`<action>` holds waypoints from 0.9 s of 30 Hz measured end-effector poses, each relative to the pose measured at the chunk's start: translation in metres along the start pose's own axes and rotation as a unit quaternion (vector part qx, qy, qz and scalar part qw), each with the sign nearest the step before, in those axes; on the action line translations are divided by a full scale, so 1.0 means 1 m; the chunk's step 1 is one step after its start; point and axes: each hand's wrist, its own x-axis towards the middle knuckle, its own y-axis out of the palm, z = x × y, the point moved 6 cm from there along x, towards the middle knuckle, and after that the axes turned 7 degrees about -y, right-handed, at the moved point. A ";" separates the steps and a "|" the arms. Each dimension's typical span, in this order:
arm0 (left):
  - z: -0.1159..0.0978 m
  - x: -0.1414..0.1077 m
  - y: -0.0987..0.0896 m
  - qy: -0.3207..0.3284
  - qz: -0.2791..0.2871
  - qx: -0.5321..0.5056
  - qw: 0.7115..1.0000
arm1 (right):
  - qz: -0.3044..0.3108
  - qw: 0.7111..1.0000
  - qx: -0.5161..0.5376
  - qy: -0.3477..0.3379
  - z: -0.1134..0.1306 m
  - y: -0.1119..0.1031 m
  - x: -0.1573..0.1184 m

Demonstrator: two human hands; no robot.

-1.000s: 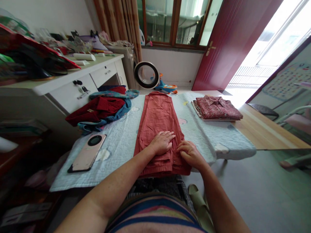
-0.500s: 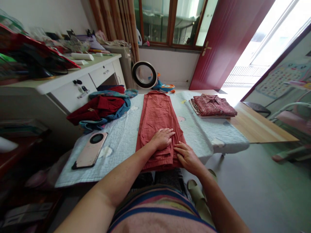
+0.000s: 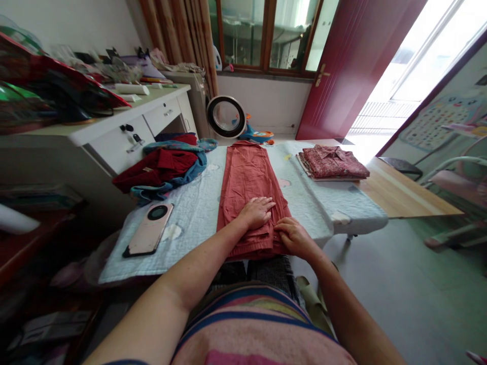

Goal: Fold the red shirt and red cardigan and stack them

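A rust-red shirt (image 3: pixel 247 172) lies lengthwise on the quilted cloth in front of me, folded into a long narrow shape. What looks like its collar is at the far end, and folded layers are stacked at the near end. My left hand (image 3: pixel 258 212) rests flat on the near half, fingers stretched out and pointing right. At the shirt's right near edge is my right hand (image 3: pixel 296 237), its fingers bent and closed on the fabric; the thumb is hidden.
A light blue quilted cloth (image 3: pixel 194 213) covers the table. On it are a phone (image 3: pixel 150 232), a heap of dark red and blue clothes (image 3: pixel 163 165), and a stack of folded patterned clothes (image 3: pixel 335 162). A cluttered white desk (image 3: pixel 110 137) stands at left.
My right hand's fingers have drawn together and bent more at the shirt's edge. My left hand stays flat on the shirt. The camera view has shifted slightly.
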 end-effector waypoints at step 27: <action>0.033 -0.046 -0.047 -0.019 -0.109 -0.239 0.965 | 0.007 0.997 0.071 -0.025 0.028 0.009 0.028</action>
